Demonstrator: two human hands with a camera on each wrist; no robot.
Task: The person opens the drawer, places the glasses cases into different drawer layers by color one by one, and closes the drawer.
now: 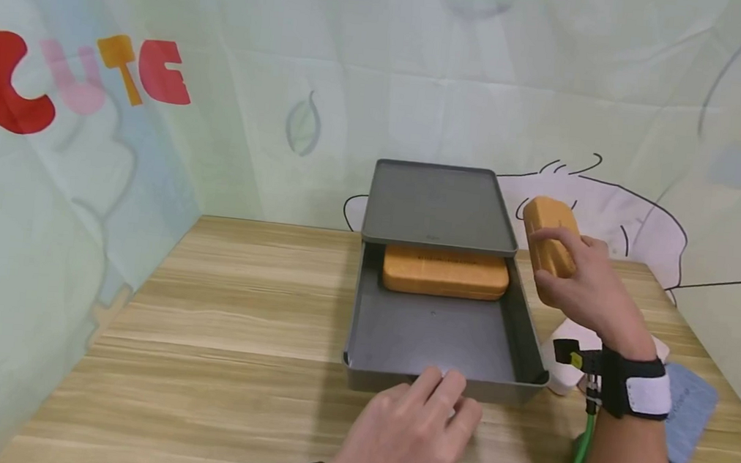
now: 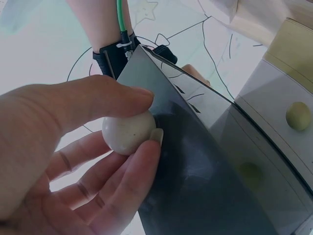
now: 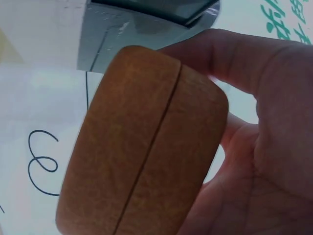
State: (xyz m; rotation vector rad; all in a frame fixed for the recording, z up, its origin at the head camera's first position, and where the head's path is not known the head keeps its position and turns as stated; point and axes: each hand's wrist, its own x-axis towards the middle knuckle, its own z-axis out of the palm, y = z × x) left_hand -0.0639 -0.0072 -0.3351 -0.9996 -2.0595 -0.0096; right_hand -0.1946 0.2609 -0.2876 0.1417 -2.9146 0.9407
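A grey desktop drawer box (image 1: 442, 205) stands on the table with its drawer (image 1: 423, 339) pulled out toward me. At the drawer's front my left hand (image 1: 415, 430) pinches a round white knob (image 2: 129, 132) between thumb and fingers, as the left wrist view shows. Inside, toward the back, lies an orange-brown glasses case (image 1: 446, 276), partly under the box top. To the right, raised above the table, my right hand (image 1: 581, 279) grips a second glasses case (image 3: 137, 147), tilted. Its lengthwise seam faces the right wrist camera and appears closed.
Right of the drawer, a white object (image 1: 564, 366) sits partly behind my right wrist. Blue cases or pouches (image 1: 692, 410) lie farther right, near the forearm. A green cable (image 1: 579, 456) hangs from the right wrist strap. A printed cloth (image 1: 259, 67) surrounds the wooden table (image 1: 238, 308).
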